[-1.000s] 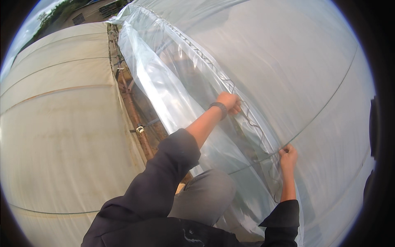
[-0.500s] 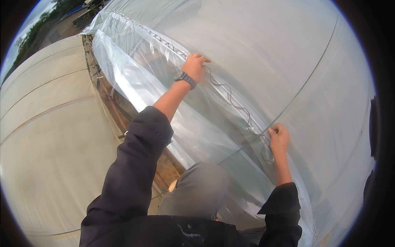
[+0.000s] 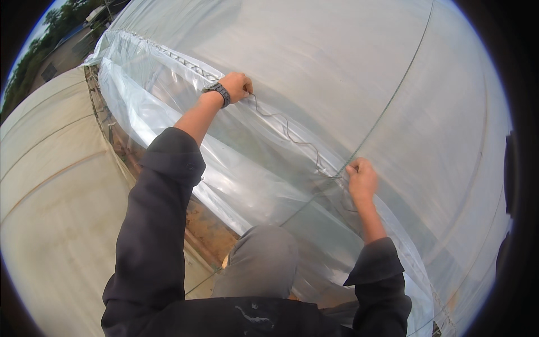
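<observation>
A zigzag wiggle wire [image 3: 287, 128] runs loosely between my two hands, over a pale channel on the clear plastic film [image 3: 247, 180]. My left hand [image 3: 237, 87], with a dark watch at its wrist, is closed in a pinch on the wire's upper stretch. Beyond that hand, more of the zigzag lies along the channel toward the far left. My right hand [image 3: 362, 178] pinches the wire's nearer part beside a thin green rope [image 3: 387, 104]; its fingertips partly hide the grip. Below the right hand, a thin stretch of wire shows against the film.
Whitish sheeting [image 3: 449, 140] curves up on the right, crossed by the rope. On the left stands a beige covered tunnel [image 3: 62, 213]. Between them runs a gap with brown boards [image 3: 205, 230]. My bent knee [image 3: 261, 261] is close below the film.
The view has shifted, so both hands appear farther left. My left fingers, stretched out before, are now curled on the wire. My right hand stays closed beside the rope.
</observation>
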The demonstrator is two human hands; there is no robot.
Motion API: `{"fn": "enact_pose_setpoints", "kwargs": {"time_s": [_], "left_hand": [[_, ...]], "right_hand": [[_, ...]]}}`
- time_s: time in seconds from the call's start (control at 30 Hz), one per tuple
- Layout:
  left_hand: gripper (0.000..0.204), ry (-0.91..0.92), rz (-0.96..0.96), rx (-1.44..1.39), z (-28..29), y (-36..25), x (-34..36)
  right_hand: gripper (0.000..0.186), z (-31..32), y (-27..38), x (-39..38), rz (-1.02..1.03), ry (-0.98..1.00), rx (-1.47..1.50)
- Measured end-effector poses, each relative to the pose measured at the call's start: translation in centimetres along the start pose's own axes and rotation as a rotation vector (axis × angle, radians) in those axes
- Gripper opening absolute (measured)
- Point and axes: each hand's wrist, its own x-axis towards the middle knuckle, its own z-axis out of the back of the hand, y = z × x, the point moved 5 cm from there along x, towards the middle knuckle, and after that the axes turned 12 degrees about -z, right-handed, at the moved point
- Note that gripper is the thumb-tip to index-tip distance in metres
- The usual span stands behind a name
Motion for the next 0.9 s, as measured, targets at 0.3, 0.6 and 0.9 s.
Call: {"fn": "enact_pose_setpoints", "kwargs": {"time_s": [0.3,0.6,0.9], "left_hand": [[0.009,-0.154,0.017,-0.069,0.7,-0.5,-1.1],[0.011,-0.078,0.038,-0.048,1.0,3.5,0.1],[0.007,-0.126,-0.139,-0.116,1.5,3.5,-1.0]], "right_hand": [[0.013,0.2,0.3,-0.4,-0.076,-0.065,0.033],[0.015,0.5,1.2,-0.6,0.035,-0.108,0.005],[0.016,0.2,1.4,-1.1,0.025,-0.129,0.002]]}}
